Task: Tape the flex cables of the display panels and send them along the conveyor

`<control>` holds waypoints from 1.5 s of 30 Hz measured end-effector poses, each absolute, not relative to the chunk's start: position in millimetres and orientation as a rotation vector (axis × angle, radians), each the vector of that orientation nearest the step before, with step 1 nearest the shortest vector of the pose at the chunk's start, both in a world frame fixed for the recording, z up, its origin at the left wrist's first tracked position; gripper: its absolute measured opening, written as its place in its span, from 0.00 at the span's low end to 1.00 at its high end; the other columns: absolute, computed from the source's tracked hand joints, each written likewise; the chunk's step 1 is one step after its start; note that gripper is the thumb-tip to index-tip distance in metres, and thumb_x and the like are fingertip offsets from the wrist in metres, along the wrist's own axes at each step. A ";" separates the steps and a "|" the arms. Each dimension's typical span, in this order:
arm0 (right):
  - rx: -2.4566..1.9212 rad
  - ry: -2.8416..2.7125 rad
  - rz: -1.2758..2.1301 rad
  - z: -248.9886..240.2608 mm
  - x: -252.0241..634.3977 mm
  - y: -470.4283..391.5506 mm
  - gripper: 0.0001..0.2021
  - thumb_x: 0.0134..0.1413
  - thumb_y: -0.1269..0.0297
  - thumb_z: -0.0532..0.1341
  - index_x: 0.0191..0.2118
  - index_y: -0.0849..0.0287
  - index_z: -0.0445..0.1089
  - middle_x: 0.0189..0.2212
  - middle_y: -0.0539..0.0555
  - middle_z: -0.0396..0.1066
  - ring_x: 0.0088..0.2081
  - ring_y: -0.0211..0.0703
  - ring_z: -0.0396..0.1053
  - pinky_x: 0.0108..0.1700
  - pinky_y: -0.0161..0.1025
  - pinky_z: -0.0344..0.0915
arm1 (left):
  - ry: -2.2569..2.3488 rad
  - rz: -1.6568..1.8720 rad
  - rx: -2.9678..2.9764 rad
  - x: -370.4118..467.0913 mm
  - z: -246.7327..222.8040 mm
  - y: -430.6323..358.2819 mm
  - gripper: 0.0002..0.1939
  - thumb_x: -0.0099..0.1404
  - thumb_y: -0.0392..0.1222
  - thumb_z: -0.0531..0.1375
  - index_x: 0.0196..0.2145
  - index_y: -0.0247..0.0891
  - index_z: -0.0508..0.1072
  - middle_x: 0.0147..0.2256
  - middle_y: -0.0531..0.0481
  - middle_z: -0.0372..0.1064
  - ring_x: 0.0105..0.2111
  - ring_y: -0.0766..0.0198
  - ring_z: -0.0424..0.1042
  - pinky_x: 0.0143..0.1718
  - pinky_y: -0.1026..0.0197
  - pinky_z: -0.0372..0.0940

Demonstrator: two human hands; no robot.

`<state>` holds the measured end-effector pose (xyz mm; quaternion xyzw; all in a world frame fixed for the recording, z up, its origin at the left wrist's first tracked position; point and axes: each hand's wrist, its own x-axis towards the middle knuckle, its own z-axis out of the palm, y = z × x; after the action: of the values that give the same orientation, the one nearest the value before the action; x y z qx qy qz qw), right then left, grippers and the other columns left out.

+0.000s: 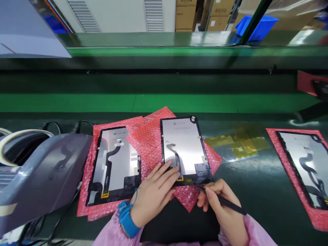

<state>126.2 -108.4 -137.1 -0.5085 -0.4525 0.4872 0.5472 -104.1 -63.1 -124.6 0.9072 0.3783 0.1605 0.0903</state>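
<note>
In the head view a tablet screen panel (pixel 186 135) lies back side up on pink bubble wrap (pixel 147 138). My left hand (pixel 157 186) rests flat on its lower left corner, fingers stretched out, by a dark flex cable (pixel 176 157). A blue wrist strap (pixel 128 218) circles that wrist. With my right hand (pixel 221 201) I grip black tweezers (pixel 230 204); their tip meets the panel's lower edge, near a dark patch. Whether the tip pinches anything is too small to tell.
Another screen panel (pixel 120 164) lies on pink bubble wrap at left, and a third panel (pixel 304 164) at far right. Yellow film pieces (pixel 241 145) lie right of the middle panel. A grey tape dispenser (pixel 64 164) with tape rolls (pixel 25 147) stands at left.
</note>
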 end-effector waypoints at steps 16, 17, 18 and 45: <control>-1.338 -1.095 1.142 -135.1 107.5 -103.5 0.11 0.65 0.63 0.65 0.30 0.56 0.68 0.23 0.48 0.78 0.19 0.34 0.72 0.22 0.29 0.71 | 1.158 0.558 2.569 -98.1 -133.6 -65.2 0.15 0.74 0.36 0.55 0.55 0.37 0.72 0.59 0.46 0.73 0.68 0.53 0.60 0.67 0.46 0.61; -1.346 -1.095 1.142 -134.6 107.5 -103.4 0.11 0.65 0.63 0.65 0.30 0.56 0.69 0.23 0.48 0.78 0.19 0.34 0.73 0.22 0.29 0.71 | 1.158 0.558 2.572 -98.0 -133.7 -65.0 0.14 0.74 0.36 0.54 0.55 0.37 0.73 0.59 0.46 0.73 0.68 0.53 0.60 0.67 0.46 0.62; -1.352 -1.093 1.143 -134.0 107.4 -103.1 0.11 0.65 0.63 0.65 0.30 0.56 0.69 0.23 0.48 0.77 0.19 0.34 0.73 0.22 0.29 0.71 | 1.156 0.557 2.577 -97.8 -133.7 -64.8 0.14 0.74 0.36 0.54 0.54 0.37 0.73 0.59 0.46 0.74 0.67 0.53 0.60 0.66 0.46 0.62; -1.435 -1.061 1.129 -130.5 108.4 -101.9 0.13 0.64 0.57 0.65 0.29 0.56 0.68 0.21 0.50 0.77 0.19 0.39 0.74 0.21 0.33 0.72 | 1.137 0.477 2.645 -99.7 -133.8 -63.6 0.16 0.72 0.31 0.55 0.53 0.41 0.75 0.60 0.49 0.72 0.67 0.47 0.61 0.63 0.42 0.67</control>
<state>108.4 -101.9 -130.5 -0.5914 -0.4373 0.4653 0.4924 -99.7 -63.6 -133.8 0.9008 0.3870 0.1623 0.1115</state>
